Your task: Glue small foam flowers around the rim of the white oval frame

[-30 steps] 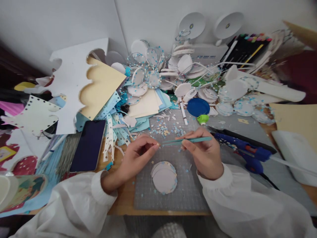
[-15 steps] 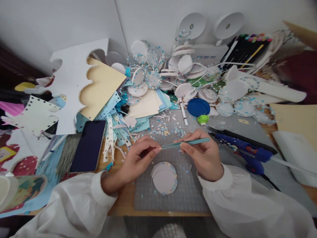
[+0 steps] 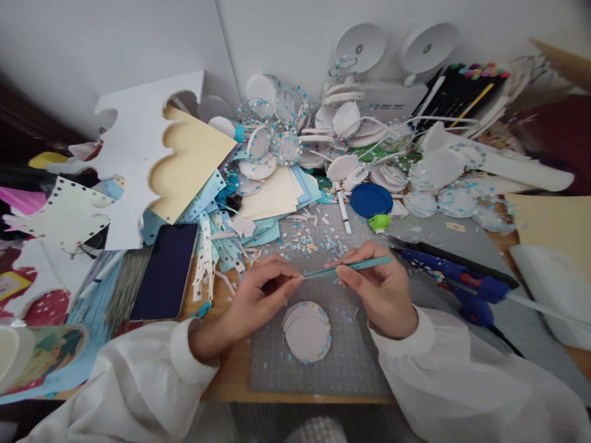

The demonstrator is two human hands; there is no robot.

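At the far left, a white perforated card (image 3: pixel 64 212) is seen among coloured paper, and beside it a large white sheet with scalloped cut-outs (image 3: pixel 133 147) is laid over a tan sheet. Nearer, a dark phone (image 3: pixel 165 271) lies face up, with strips of pale blue and white paper scattered to its right. The left hand (image 3: pixel 258 295) is held above the near-left corner of the grey cutting mat (image 3: pixel 323 363), its thumb and forefinger pressed together at the tip of the teal tweezers (image 3: pixel 346 267); whether a small piece is pinched there cannot be told. Below the tweezers, a stack of round white discs (image 3: pixel 307 332) edged with tiny blue bits rests on the mat, between the two wrists. The tweezers are gripped near their middle by the right hand (image 3: pixel 381 289), the thumb and fingers closed around them, the tool lying almost level. Farther back, a blue lid (image 3: pixel 369 200) is seen among heaps of white discs. To the right, a blue glue gun (image 3: pixel 457 280) lies on the table.
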